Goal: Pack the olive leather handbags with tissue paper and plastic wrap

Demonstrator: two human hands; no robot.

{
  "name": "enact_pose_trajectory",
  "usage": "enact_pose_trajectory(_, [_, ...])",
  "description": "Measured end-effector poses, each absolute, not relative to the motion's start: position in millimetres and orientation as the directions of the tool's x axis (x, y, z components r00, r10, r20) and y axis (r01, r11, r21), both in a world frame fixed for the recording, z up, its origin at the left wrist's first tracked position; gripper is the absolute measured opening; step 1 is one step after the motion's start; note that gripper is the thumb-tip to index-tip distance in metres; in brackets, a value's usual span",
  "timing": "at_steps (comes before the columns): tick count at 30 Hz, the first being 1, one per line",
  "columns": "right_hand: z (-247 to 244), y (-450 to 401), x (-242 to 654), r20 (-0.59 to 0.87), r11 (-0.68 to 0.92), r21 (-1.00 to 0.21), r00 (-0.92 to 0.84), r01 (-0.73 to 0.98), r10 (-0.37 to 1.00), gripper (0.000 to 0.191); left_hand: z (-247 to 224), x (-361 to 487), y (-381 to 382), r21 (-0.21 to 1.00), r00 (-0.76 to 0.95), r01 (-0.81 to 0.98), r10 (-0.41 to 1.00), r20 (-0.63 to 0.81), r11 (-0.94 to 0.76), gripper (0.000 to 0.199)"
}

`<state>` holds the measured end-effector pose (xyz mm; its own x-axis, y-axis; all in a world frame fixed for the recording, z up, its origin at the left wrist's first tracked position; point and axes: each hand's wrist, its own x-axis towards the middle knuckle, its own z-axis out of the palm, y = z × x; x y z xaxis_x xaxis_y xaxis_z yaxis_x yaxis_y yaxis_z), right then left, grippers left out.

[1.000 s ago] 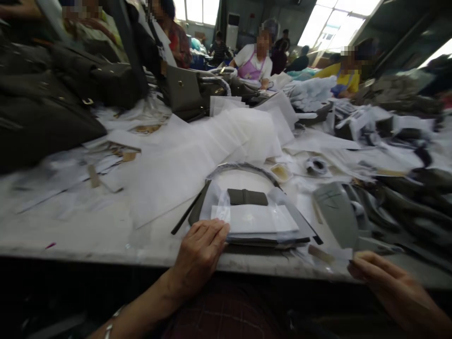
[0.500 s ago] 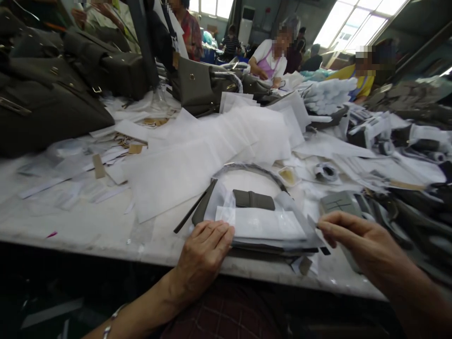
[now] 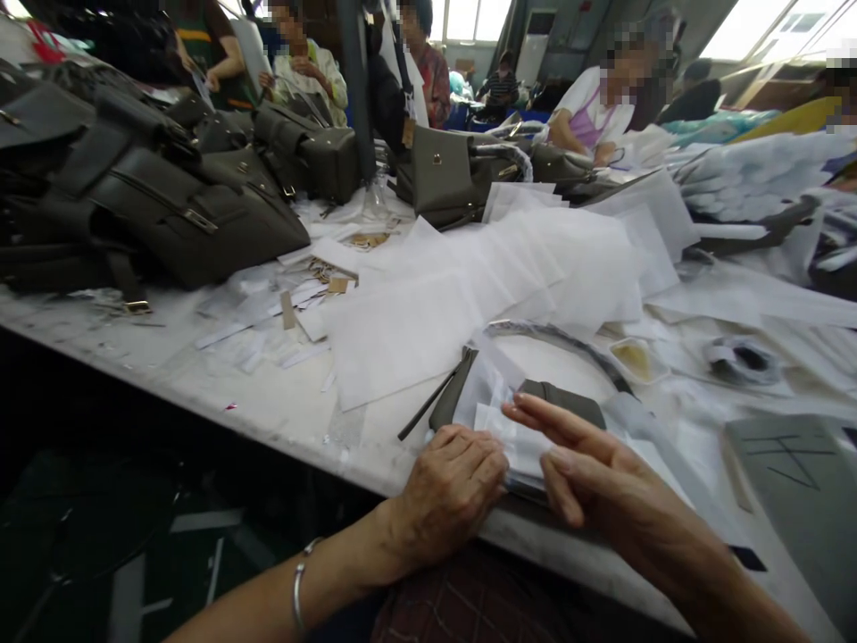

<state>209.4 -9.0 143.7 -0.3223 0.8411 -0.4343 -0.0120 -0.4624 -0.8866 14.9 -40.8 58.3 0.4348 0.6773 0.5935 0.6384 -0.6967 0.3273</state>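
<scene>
A dark olive handbag (image 3: 447, 404) lies at the table's front edge, its handle (image 3: 569, 335) wrapped in clear film and arched away from me. White sheet wrapping (image 3: 492, 379) covers much of the bag, and a dark flap or strap piece (image 3: 569, 402) shows between the sheets. My left hand (image 3: 455, 487) is closed over the bag's near left edge, fingertips on the wrapping. Above the bag's middle is my right hand (image 3: 603, 473), its fingers stretched and apart, holding nothing I can see. Whether its fingertips touch the wrapping I cannot tell. Both hands hide the bag's front.
White sheets (image 3: 402, 330) spread behind the bag, with paper scraps (image 3: 287, 308) to their left. Finished-looking dark bags (image 3: 194, 205) pile up at left. A grey marked panel (image 3: 790, 473), a tape roll (image 3: 743, 359) and a small tray (image 3: 638, 359) are at right. Co-workers (image 3: 593, 116) work behind.
My right hand has moved left from the bag's right corner to above its middle, and its pinch has opened. The left hand stays on the near left edge. The view has swung left.
</scene>
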Motion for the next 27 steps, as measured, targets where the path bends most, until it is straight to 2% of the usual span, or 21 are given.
enact_pose_trajectory(4, [123.8, -11.1, 203.4, -0.495, -0.529, -0.848, -0.404, 0.033, 0.769, 0.062, 59.7, 11.0, -38.3, 0.337, 0.443, 0.613, 0.664, 0.603, -0.715, 0.013])
enact_pose_trajectory(8, [125.3, -8.4, 206.3, -0.521, -0.553, -0.83, -0.444, 0.066, 0.729, 0.059, 59.9, 9.7, -36.6, 0.332, 0.45, 0.614, 0.663, 0.598, -0.716, 0.01])
enact_pose_trajectory(14, [130.2, -7.3, 208.2, -0.579, -0.673, -0.738, -0.473, -0.043, 0.665, 0.053, 58.8, 9.3, -36.5, 0.33, 0.446, 0.626, 0.671, 0.592, -0.707, 0.009])
enact_pose_trajectory(18, [129.5, -4.9, 206.4, -0.596, -0.675, -0.734, -0.405, -0.077, 0.694, 0.045, 59.7, 8.4, -36.2, 0.338, 0.449, 0.63, 0.683, 0.576, -0.699, 0.01])
enact_pose_trajectory(27, [124.0, -4.9, 200.9, -0.602, -0.66, -0.751, -0.389, -0.02, 0.697, 0.056, 53.8, 7.5, -35.3, 0.318, 0.452, 0.617, 0.655, 0.606, -0.72, 0.01])
